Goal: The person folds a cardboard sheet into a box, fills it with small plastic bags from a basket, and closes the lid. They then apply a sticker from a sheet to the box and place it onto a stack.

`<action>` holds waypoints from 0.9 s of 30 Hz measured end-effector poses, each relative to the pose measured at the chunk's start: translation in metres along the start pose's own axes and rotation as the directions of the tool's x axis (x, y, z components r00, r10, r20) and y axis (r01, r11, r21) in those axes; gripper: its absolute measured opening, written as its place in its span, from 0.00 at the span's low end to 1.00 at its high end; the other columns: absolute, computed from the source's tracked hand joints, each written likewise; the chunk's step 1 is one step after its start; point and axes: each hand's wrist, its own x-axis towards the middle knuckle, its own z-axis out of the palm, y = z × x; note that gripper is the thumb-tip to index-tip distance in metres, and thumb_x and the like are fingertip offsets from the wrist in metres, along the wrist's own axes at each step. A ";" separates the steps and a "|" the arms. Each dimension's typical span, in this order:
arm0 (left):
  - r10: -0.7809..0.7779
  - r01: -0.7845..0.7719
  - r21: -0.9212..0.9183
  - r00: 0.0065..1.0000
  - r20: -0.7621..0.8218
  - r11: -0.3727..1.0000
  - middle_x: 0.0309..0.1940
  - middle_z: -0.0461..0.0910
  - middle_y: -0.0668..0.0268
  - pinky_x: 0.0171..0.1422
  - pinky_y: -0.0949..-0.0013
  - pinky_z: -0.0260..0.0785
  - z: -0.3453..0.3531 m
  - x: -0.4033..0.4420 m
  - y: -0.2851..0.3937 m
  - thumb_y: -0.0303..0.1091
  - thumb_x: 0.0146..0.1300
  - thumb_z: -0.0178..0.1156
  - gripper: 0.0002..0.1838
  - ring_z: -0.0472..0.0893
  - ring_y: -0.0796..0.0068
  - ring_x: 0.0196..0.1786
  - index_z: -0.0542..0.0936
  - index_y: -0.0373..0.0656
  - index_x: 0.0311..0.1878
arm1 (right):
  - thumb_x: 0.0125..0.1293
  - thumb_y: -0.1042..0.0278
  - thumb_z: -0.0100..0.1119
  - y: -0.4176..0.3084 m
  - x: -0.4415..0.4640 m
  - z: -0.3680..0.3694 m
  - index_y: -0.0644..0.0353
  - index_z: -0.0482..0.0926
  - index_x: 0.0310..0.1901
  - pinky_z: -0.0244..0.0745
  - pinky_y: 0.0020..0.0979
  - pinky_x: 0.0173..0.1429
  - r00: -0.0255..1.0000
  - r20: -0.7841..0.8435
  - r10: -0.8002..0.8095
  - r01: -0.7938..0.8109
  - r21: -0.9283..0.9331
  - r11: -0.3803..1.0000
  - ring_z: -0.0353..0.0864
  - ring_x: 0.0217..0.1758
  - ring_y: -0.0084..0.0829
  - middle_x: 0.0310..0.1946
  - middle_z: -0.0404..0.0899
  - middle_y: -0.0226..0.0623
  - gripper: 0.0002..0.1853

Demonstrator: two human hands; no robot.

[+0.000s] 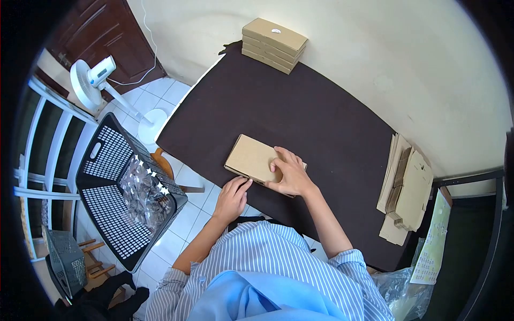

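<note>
A closed brown cardboard box (251, 157) lies flat near the front edge of the dark-covered table. My left hand (232, 199) is at the box's near left edge, its thumb and fingers close together against the front side; whether it grips anything there is too small to tell. Across the right end of the same box lies my right hand (289, 174), its fingers bent over the top and far edge and its thumb at the near side.
Stacked brown boxes (274, 40) stand at the table's far edge by the wall. Flat unfolded cardboard pieces (412, 187) lie at the right end. A black basket (110, 219) of plastic-wrapped items stands left, near a white fan (88, 83).
</note>
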 end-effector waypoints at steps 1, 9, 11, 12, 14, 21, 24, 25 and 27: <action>0.000 0.000 -0.002 1.000 -0.001 1.000 0.49 0.73 0.58 0.60 0.59 0.64 0.001 0.000 -0.001 0.21 0.50 0.58 0.24 0.71 0.59 0.57 0.73 0.40 0.54 | 0.38 0.55 0.68 0.000 0.000 0.000 0.56 0.71 0.33 0.47 0.48 0.69 1.000 0.008 0.007 -0.007 0.006 1.000 0.53 0.69 0.50 0.64 0.58 0.49 0.22; 0.010 -0.010 -0.015 1.000 0.014 1.000 0.50 0.73 0.58 0.61 0.59 0.64 0.002 -0.002 -0.005 0.22 0.50 0.58 0.25 0.71 0.59 0.57 0.73 0.40 0.55 | 0.37 0.57 0.69 -0.002 0.002 -0.006 0.55 0.71 0.34 0.48 0.49 0.69 0.999 0.042 0.022 -0.023 0.028 0.999 0.53 0.69 0.50 0.64 0.58 0.49 0.22; 0.009 -0.009 -0.006 1.000 0.030 1.000 0.50 0.72 0.58 0.61 0.59 0.64 0.000 -0.001 -0.005 0.22 0.50 0.58 0.25 0.71 0.58 0.57 0.72 0.40 0.56 | 0.36 0.58 0.69 -0.002 0.001 -0.007 0.55 0.71 0.34 0.48 0.50 0.68 0.999 0.038 0.013 -0.014 0.032 0.999 0.53 0.69 0.50 0.63 0.58 0.49 0.23; 0.010 -0.010 -0.006 0.999 0.031 1.000 0.50 0.72 0.58 0.61 0.59 0.64 0.000 -0.002 -0.004 0.22 0.50 0.58 0.25 0.71 0.58 0.57 0.72 0.40 0.56 | 0.36 0.61 0.70 0.000 0.000 -0.006 0.55 0.71 0.35 0.49 0.51 0.68 0.999 0.037 -0.009 0.011 -0.031 0.999 0.54 0.68 0.50 0.63 0.59 0.49 0.23; -0.036 0.038 -0.062 0.999 0.030 0.997 0.50 0.72 0.57 0.60 0.59 0.64 -0.001 -0.002 -0.004 0.23 0.51 0.58 0.25 0.71 0.58 0.57 0.72 0.39 0.56 | 0.36 0.63 0.70 -0.004 -0.004 -0.008 0.56 0.71 0.36 0.49 0.53 0.68 0.999 0.037 -0.032 0.035 -0.093 0.995 0.54 0.68 0.50 0.62 0.59 0.48 0.23; -0.229 0.210 -0.288 0.973 -0.030 0.934 0.44 0.76 0.55 0.56 0.62 0.67 -0.001 0.005 -0.001 0.24 0.55 0.58 0.16 0.75 0.56 0.49 0.73 0.37 0.48 | 0.47 0.73 0.66 -0.033 -0.059 0.028 0.59 0.76 0.35 0.68 0.34 0.42 0.950 -0.308 0.055 -0.045 0.040 0.998 0.73 0.39 0.32 0.37 0.75 0.40 0.13; -0.303 0.257 -0.433 0.952 -0.039 0.864 0.38 0.78 0.56 0.48 0.65 0.70 -0.005 0.015 0.000 0.24 0.57 0.58 0.10 0.79 0.60 0.42 0.75 0.35 0.43 | 0.52 0.71 0.66 -0.031 -0.076 0.064 0.62 0.78 0.40 0.62 0.23 0.21 0.874 -0.443 0.200 -0.054 0.319 0.946 0.68 0.17 0.21 0.19 0.74 0.33 0.13; -0.359 0.307 -0.500 0.933 -0.008 0.810 0.36 0.78 0.58 0.45 0.67 0.71 -0.005 0.018 -0.002 0.24 0.57 0.59 0.09 0.79 0.65 0.40 0.75 0.35 0.41 | 0.55 0.69 0.66 -0.030 -0.079 0.072 0.64 0.79 0.43 0.56 0.20 0.15 0.837 -0.496 0.229 -0.010 0.405 0.914 0.62 0.10 0.16 0.12 0.71 0.29 0.14; -0.414 0.325 -0.631 0.910 0.006 0.705 0.27 0.77 0.67 0.35 0.76 0.69 0.003 0.023 -0.006 0.25 0.58 0.60 0.06 0.77 0.81 0.30 0.76 0.35 0.38 | 0.56 0.67 0.66 -0.041 -0.074 0.067 0.66 0.79 0.44 0.56 0.19 0.16 0.791 -0.306 0.530 -0.177 0.714 0.677 0.63 0.11 0.15 0.11 0.71 0.28 0.15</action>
